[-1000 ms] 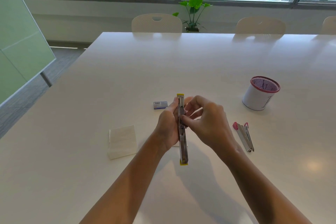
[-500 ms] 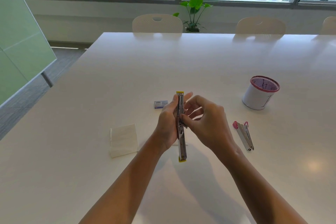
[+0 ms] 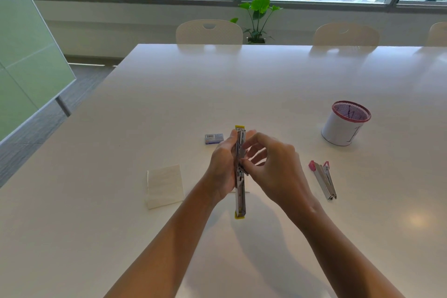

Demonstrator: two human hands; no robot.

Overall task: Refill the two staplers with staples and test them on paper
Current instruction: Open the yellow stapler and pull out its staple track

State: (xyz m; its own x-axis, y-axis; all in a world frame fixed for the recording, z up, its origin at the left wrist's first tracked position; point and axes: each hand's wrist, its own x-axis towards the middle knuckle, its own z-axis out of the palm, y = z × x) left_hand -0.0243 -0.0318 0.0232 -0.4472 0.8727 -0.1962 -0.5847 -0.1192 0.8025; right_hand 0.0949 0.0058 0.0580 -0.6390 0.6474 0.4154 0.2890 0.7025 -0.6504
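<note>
A metal stapler with yellow ends [image 3: 240, 198] is swung fully open into one long strip above the table. My left hand [image 3: 223, 167] grips it from the left around its middle. My right hand [image 3: 273, 167] pinches at the stapler's hinge area with thumb and forefinger; what it pinches is too small to see. A second stapler with pink ends [image 3: 324, 179] lies on the table to the right, partly open. A small blue staple box [image 3: 214, 138] lies just beyond my left hand. A folded white paper [image 3: 164, 186] lies to the left.
A white cup with a pink mesh rim [image 3: 344, 126] stands at the right. The white table [image 3: 242, 84] stretches far ahead to chairs [image 3: 209, 31] and a potted plant [image 3: 257, 19] by the window. A green glass board [image 3: 26, 60] stands at the left.
The open stapler has shifted slightly away from me in both hands. Everything on the table stays where it was.
</note>
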